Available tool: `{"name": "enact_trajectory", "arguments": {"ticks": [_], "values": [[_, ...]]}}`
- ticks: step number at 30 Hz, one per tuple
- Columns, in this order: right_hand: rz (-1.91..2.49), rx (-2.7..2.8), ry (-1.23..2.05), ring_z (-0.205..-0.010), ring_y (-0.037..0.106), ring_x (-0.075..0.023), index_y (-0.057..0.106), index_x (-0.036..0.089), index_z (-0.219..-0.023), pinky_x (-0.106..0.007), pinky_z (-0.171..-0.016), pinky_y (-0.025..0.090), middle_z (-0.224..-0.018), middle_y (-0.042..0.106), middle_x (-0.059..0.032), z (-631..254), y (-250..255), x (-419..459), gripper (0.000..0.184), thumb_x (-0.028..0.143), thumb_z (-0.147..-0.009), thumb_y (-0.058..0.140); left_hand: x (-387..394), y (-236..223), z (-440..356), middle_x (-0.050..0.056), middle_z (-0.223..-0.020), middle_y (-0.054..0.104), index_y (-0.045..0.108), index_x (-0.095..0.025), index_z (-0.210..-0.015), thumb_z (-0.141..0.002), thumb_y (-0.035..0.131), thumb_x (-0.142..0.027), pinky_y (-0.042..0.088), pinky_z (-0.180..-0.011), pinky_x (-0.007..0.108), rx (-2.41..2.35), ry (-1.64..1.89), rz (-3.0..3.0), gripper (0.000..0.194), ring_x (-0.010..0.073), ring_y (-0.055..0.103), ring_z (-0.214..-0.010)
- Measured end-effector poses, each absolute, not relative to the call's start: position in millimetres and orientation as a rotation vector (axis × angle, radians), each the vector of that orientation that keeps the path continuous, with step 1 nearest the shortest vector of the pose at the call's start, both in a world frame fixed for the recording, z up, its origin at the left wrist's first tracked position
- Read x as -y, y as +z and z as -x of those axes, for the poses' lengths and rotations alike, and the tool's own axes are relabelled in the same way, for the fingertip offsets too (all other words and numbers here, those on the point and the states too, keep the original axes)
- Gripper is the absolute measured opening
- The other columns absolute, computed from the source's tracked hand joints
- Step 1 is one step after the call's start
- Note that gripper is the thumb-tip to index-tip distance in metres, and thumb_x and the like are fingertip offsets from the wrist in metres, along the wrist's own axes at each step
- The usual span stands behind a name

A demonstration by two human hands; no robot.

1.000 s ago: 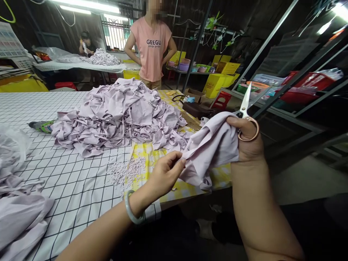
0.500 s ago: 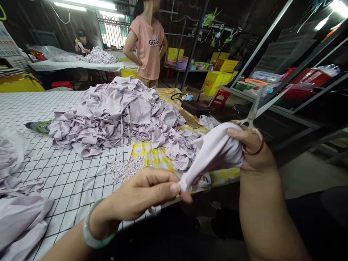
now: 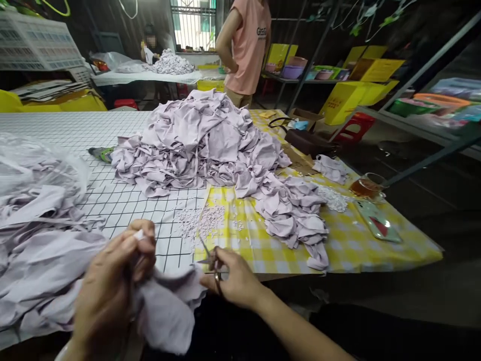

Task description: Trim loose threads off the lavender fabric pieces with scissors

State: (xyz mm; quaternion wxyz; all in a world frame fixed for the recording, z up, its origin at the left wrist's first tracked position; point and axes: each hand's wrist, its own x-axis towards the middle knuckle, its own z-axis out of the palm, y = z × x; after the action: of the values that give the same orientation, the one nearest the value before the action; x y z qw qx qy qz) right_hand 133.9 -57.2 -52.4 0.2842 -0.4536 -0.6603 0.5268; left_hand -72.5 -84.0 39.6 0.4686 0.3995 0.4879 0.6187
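My left hand (image 3: 108, 286) is closed on a piece of pale lilac fabric (image 3: 167, 311), whose tip pokes out above the fingers. The rest of the piece hangs down over the table's front edge. My right hand (image 3: 235, 278) has its fingers through the handles of a pair of scissors (image 3: 207, 258), with the blades parted and pointing up and left. One corner of the fabric touches my right fingers; whether they grip it I cannot tell. Tiny lilac scraps (image 3: 205, 220) lie on the table beyond the scissors.
A large heap of lilac pieces (image 3: 210, 130) fills the middle of the table, with a smaller pile (image 3: 289, 205) to its right. More fabric (image 3: 41, 271) lies at left under clear plastic. A phone (image 3: 378, 220) and a glass of brown drink (image 3: 366, 186) stand right. A person (image 3: 250, 50) stands behind.
My right hand has come down and left with the scissors, from high on the right. My left hand has moved left and up with the fabric. The view has turned right.
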Motion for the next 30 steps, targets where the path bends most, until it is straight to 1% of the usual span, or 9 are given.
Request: {"name": "enact_trajectory", "arguments": {"ticks": [2,4,6,8,12,14,16,22,30], "values": [[1.304,1.943,1.138,-0.087,0.057,-0.0227,0.065,0.020,-0.088,-0.038,-0.081,0.047,-0.089,0.064,-0.0054,-141,-51,45,0.036,0.051,-0.076,0.080,72,17,61,0.003,-0.101,0.052,0.068,-0.015,-0.074,-0.092,0.066,-0.034,0.034,-0.045,0.018,-1.245,1.530,-1.054,0.026,0.0025,0.040,-0.053],[1.322,2.052,1.013,-0.090,0.058,-0.0247,0.067,0.021,-0.091,-0.041,-0.086,0.046,-0.090,0.065,-0.0065,-146,-46,36,0.036,0.053,-0.080,0.077,64,-8,50,0.004,-0.105,0.050,0.070,-0.015,-0.080,-0.098,0.059,-0.035,0.035,-0.048,0.020,-1.241,1.463,-1.158,0.028,0.0038,0.041,-0.056],[1.311,2.118,0.958,-0.086,0.059,-0.0239,0.068,0.021,-0.087,-0.040,-0.084,0.046,-0.085,0.064,-0.0054,-148,-42,31,0.037,0.056,-0.080,0.076,60,-28,42,0.005,-0.106,0.048,0.070,-0.016,-0.087,-0.101,0.053,-0.036,0.038,-0.052,0.021,-1.232,1.414,-1.230,0.030,0.0065,0.043,-0.062],[1.305,2.154,0.938,-0.080,0.058,-0.0222,0.066,0.021,-0.078,-0.036,-0.079,0.046,-0.077,0.062,-0.0039,-146,-39,28,0.039,0.058,-0.079,0.076,58,-39,36,0.007,-0.106,0.048,0.069,-0.017,-0.089,-0.104,0.048,-0.037,0.042,-0.057,0.023,-1.254,1.396,-1.291,0.032,0.0108,0.045,-0.070],[1.306,2.189,0.968,-0.069,0.055,-0.0184,0.059,0.020,-0.066,-0.032,-0.071,0.042,-0.065,0.059,-0.0009,-146,-38,23,0.044,0.059,-0.077,0.077,51,-41,29,0.008,-0.103,0.047,0.061,-0.018,-0.082,-0.105,0.045,-0.036,0.047,-0.074,0.030,-1.240,1.351,-1.434,0.034,0.0189,0.048,-0.089],[1.291,2.204,0.970,-0.065,0.054,-0.0171,0.056,0.021,-0.063,-0.031,-0.070,0.041,-0.061,0.058,0.0002,-149,-38,19,0.045,0.057,-0.078,0.077,47,-40,26,0.009,-0.103,0.047,0.057,-0.018,-0.080,-0.105,0.044,-0.035,0.048,-0.082,0.034,-1.222,1.336,-1.485,0.033,0.0211,0.048,-0.095],[1.276,2.207,0.966,-0.063,0.052,-0.0161,0.052,0.021,-0.060,-0.031,-0.069,0.040,-0.059,0.057,0.0009,-152,-37,15,0.047,0.056,-0.078,0.076,44,-39,25,0.009,-0.103,0.047,0.055,-0.019,-0.080,-0.105,0.043,-0.035,0.047,-0.087,0.037,-1.217,1.319,-1.514,0.032,0.0223,0.048,-0.097],[1.241,2.194,1.017,-0.058,0.048,-0.0138,0.045,0.021,-0.055,-0.030,-0.068,0.037,-0.054,0.052,0.0026,-156,-34,8,0.054,0.060,-0.078,0.075,40,-42,24,0.009,-0.102,0.047,0.055,-0.019,-0.079,-0.105,0.042,-0.031,0.046,-0.092,0.037,-1.151,1.323,-1.545,0.031,0.0232,0.047,-0.103],[1.206,2.179,1.041,-0.056,0.045,-0.0128,0.045,0.021,-0.055,-0.031,-0.068,0.037,-0.054,0.053,0.0025,-157,-38,6,0.056,0.063,-0.080,0.071,39,-45,24,0.008,-0.103,0.047,0.056,-0.020,-0.086,-0.106,0.041,-0.027,0.044,-0.094,0.039,-1.123,1.295,-1.605,0.026,0.0232,0.046,-0.104]]}}
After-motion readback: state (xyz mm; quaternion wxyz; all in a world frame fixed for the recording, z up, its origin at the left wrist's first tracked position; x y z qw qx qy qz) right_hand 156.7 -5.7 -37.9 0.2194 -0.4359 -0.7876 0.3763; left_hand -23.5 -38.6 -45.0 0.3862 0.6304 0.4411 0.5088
